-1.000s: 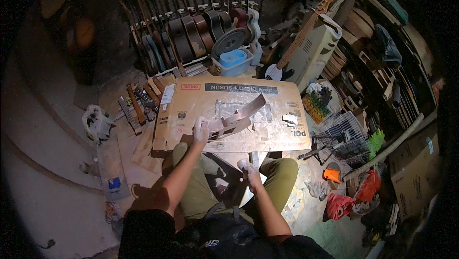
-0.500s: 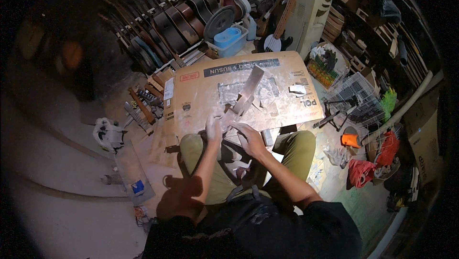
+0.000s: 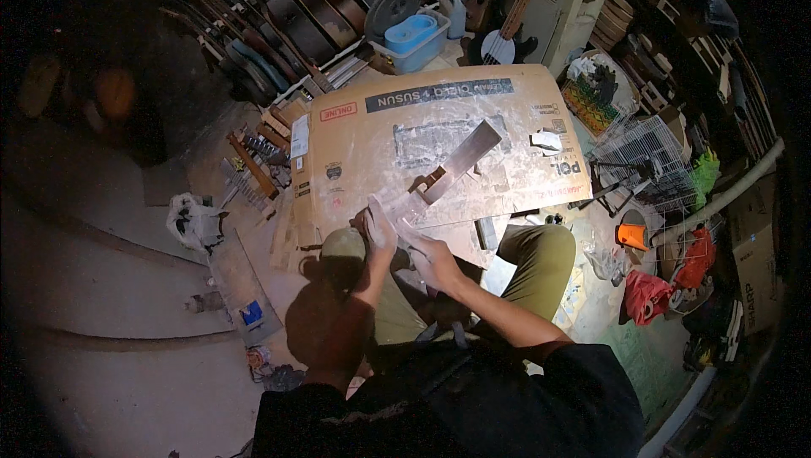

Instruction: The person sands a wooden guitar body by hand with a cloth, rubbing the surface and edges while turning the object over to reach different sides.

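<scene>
A long flat wooden piece (image 3: 465, 154), greyish-brown with a darker brown block along its side, slants up and away over the cardboard. Its near end is pale with dust and lies between my hands. My left hand (image 3: 381, 228) is closed at that end, its fingers whitish with dust. From the right, my right hand (image 3: 432, 259) reaches in with fingers bent against the same end; its fingertips are partly hidden. Beneath is a large cardboard sheet (image 3: 355, 149), smeared with white dust. A small white crumpled scrap (image 3: 547, 142) rests on its right part.
My knees are bent at the cardboard's near edge. Several guitars (image 3: 296, 27) stand in a row behind it, beside a light-blue tub (image 3: 422, 42). Wooden strips and tools (image 3: 252, 172) lie left. A wire cage (image 3: 646, 154), an orange object (image 3: 631, 236) and red bags (image 3: 648, 296) are right.
The flat wooden piece has come nearer to me relative to the cardboard and leans more to the right. My hands stay at its near end, and the view has shifted a little.
</scene>
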